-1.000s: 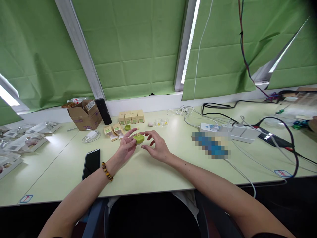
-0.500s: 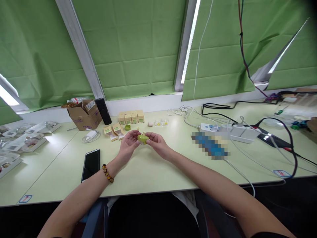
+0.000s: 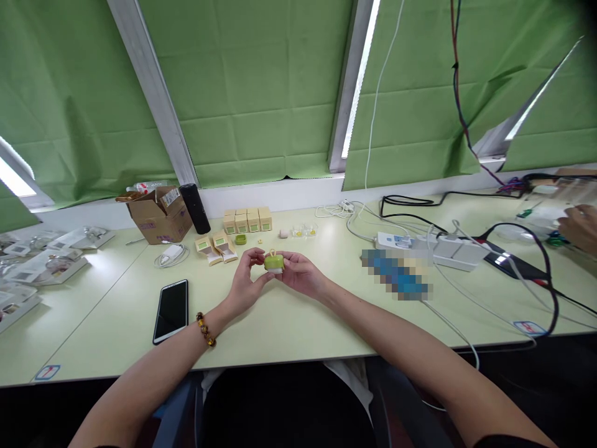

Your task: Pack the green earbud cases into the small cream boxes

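A small rounded green case (image 3: 273, 262) with a white lower part and a thin yellowish loop on top is held above the table, in front of me. My right hand (image 3: 304, 275) grips its right side, thumb along the front and fingers behind. On the other side, my left hand (image 3: 246, 280) has its thumb at the case's lower edge and its curled fingers close to the upper left. Just beyond the hands lie a green open shell (image 3: 240, 239), a tiny yellow piece (image 3: 260, 241) and a small pink block (image 3: 283, 234).
Small tan boxes (image 3: 247, 220) stand at the back, with opened ones (image 3: 217, 249) before them. A phone (image 3: 171, 311), a cable (image 3: 171, 254), a carton (image 3: 161, 214) and a black cylinder (image 3: 194, 210) are left. Right are a power strip (image 3: 452, 249) and another person's hand (image 3: 581, 225).
The green case has turned and shifted slightly right, showing more of its white lower part. My right fingers have moved behind it. Another person's hand has appeared at the far right.
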A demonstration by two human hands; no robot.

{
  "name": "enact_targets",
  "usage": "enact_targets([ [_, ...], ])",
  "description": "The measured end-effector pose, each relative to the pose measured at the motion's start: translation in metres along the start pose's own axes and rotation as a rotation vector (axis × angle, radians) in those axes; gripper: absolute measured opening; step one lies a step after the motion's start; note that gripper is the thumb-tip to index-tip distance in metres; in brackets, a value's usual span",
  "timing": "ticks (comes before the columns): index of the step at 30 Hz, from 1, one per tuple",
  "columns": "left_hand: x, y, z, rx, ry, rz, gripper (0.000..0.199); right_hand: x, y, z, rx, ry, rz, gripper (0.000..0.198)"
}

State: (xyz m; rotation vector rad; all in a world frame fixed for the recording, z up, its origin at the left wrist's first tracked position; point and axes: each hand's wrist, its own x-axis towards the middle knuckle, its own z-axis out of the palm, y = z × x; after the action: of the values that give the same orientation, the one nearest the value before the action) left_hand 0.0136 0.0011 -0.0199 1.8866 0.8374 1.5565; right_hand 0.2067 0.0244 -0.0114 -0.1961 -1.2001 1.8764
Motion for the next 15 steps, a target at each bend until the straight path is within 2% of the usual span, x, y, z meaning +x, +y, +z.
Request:
enact_targets([
  [9,0.000,-0.002,-0.003,0.009,-0.045,0.007,0.061,0.001,-0.006,-0.002,-0.007,-0.032,0.028,0.048],
  [12,0.000,0.002,-0.002,0.032,-0.043,-0.038,0.057,0.002,-0.002,-0.005,-0.062,0.012,0.022,0.048],
  [15,0.001,0.005,0.001,0.050,-0.013,-0.138,0.050,0.004,0.006,-0.008,-0.219,0.106,-0.049,0.046],
])
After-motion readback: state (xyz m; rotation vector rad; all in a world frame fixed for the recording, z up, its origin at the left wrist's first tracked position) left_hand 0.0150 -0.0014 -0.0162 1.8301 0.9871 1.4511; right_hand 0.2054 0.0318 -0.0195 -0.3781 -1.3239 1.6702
